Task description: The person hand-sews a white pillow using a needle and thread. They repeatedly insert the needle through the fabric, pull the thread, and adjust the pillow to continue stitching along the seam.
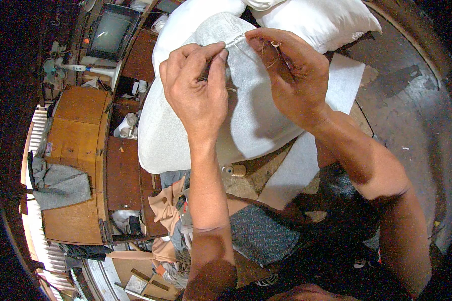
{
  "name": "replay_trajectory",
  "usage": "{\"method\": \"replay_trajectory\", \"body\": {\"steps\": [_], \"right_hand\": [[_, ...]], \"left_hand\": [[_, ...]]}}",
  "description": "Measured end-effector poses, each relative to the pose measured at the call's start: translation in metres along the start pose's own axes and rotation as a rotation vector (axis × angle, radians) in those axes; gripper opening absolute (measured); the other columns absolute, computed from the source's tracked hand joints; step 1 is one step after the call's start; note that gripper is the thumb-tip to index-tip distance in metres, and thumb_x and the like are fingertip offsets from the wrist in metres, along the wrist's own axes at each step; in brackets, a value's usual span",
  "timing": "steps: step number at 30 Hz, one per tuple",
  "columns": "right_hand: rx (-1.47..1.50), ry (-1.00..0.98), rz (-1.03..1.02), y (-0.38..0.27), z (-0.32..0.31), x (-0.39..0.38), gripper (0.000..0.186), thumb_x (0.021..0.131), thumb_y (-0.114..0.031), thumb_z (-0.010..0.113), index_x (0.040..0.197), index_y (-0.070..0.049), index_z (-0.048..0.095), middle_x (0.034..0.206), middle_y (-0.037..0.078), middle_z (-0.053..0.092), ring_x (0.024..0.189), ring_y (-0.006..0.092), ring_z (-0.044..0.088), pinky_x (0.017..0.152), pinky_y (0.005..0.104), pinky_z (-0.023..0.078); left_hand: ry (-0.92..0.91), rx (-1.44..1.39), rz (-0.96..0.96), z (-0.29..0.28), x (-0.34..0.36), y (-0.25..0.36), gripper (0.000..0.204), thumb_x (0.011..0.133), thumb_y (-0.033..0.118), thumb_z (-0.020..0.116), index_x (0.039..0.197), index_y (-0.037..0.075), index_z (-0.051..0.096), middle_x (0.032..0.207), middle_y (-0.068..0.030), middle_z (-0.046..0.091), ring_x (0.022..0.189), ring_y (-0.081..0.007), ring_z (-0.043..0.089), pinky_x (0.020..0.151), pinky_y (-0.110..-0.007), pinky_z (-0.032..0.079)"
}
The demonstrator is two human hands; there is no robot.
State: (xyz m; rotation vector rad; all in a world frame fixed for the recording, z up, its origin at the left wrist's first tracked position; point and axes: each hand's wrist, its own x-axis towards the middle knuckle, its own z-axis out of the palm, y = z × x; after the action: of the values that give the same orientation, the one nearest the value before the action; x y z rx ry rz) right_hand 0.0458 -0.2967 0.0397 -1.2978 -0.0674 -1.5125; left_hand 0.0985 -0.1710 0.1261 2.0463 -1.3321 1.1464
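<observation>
Head: hands (196, 90) @ cushion (253, 113), cabinet (123, 173) w/ white items (127, 124).

Left-hand fingers (202, 52) pinch a pale cushion (186, 145) by its edge; right-hand fingers (272, 37) hold thread (271, 66).

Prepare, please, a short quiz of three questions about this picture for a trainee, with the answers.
1. True or false: the bare left hand and the bare right hand both appear in front of the rounded, pale-grey fabric cushion.

2. Which thing partly covers the brown wooden cabinet?
A) grey cloth
B) blue metal bucket
C) red rope

3. Complete: in the picture, the small, pale, spool-like cylinder is nearer to the ____ forearm.

Key: 1. True; 2. A; 3. left
</observation>
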Motion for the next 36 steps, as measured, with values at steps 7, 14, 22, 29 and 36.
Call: {"method": "replay_trajectory", "body": {"steps": [7,14,22,29,36], "right_hand": [[0.007,0.044,-0.008,0.008,0.002,-0.001,0.015,0.093,-0.008,0.069,0.108,-0.01,0.073,0.097,0.012,0.075,0.086,0.0324,0.073,0.074,0.0397,0.058],[0.019,-0.129,0.11,0.002,-0.006,-0.001,0.027,0.098,0.013,0.056,0.122,0.005,0.066,0.114,0.009,0.072,0.108,0.0148,0.068,0.097,0.0267,0.053],[-0.034,-0.111,0.009,0.003,-0.006,0.001,0.026,0.098,0.013,0.056,0.118,0.003,0.068,0.111,0.009,0.072,0.105,0.0153,0.069,0.097,0.0274,0.053],[0.037,-0.107,0.118,0.003,-0.005,0.003,0.021,0.101,0.007,0.055,0.117,0.004,0.068,0.109,0.01,0.073,0.106,0.0151,0.069,0.096,0.027,0.054],[0.135,-0.206,0.229,0.002,-0.008,0.009,0.022,0.102,0.008,0.051,0.116,0.005,0.067,0.109,0.01,0.073,0.106,0.0154,0.069,0.097,0.0271,0.053]], "left_hand": [[-0.006,0.012,0.014,0.0,0.001,0.001,0.012,0.081,0.01,0.08,0.093,0.011,0.081,0.091,-0.0036,0.068,0.087,-0.0211,0.056,0.08,-0.034,0.045],[0.001,0.015,0.038,-0.001,-0.001,-0.002,0.014,0.08,0.009,0.08,0.094,0.012,0.081,0.091,-0.0041,0.068,0.088,-0.0218,0.056,0.081,-0.034,0.045],[-0.017,0.028,0.022,0.0,0.001,0.002,0.014,0.08,0.009,0.079,0.094,0.012,0.081,0.09,-0.0041,0.067,0.088,-0.0217,0.056,0.081,-0.034,0.045],[0.004,-0.004,0.023,0.003,0.002,0.002,0.014,0.081,0.01,0.079,0.094,0.012,0.081,0.089,-0.0037,0.068,0.087,-0.0216,0.056,0.081,-0.034,0.045],[-0.027,0.035,0.029,0.001,0.001,0.0,0.014,0.081,0.009,0.078,0.094,0.012,0.081,0.09,-0.0044,0.068,0.088,-0.0228,0.057,0.081,-0.035,0.045]]}}
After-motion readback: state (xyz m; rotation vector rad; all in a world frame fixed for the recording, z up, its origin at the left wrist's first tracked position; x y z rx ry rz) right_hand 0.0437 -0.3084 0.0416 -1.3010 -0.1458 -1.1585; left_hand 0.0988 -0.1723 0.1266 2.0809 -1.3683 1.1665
